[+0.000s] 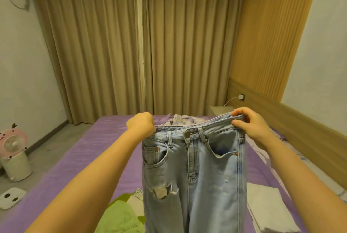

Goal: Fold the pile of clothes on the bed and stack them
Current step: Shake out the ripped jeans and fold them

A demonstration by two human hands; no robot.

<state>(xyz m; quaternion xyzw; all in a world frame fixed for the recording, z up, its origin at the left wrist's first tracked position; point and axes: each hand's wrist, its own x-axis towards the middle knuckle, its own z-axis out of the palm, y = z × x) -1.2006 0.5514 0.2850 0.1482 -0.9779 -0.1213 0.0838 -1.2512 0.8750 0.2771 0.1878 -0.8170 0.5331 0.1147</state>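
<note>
Left to right. On the floor at far left stand a pink-and-cream round fan with a cartoon face (14, 150) and a white flat bathroom scale (11, 197). The purple-sheeted bed (90, 150) fills the middle of the view.

My left hand (140, 124) is a closed fist; its grip is pressed tight around the left end of the waistband. Below it, on the bed, lies a crumpled lime-green garment (120, 217), unfolded.

Centre: the light-blue ripped denim jeans (195, 172) hang front-facing between both hands, clear of the bed at the waist. Their long axis runs straight down from the waistband toward me, and the legs leave the bottom of the view, so I cannot tell whether the hems touch the bed. Behind the waistband sits a pale lilac heap of unfolded clothes (178, 120), well apart from me.

My right hand (249, 125) pinches the waistband's right end, thumb in front and fingers over the top. Both hands are level, so neither is nearer. I judge that the next move depends on bringing the two ends together.

Just to the right lies a white folded cloth (266, 206), flat on the bed. No container is visible.
</note>
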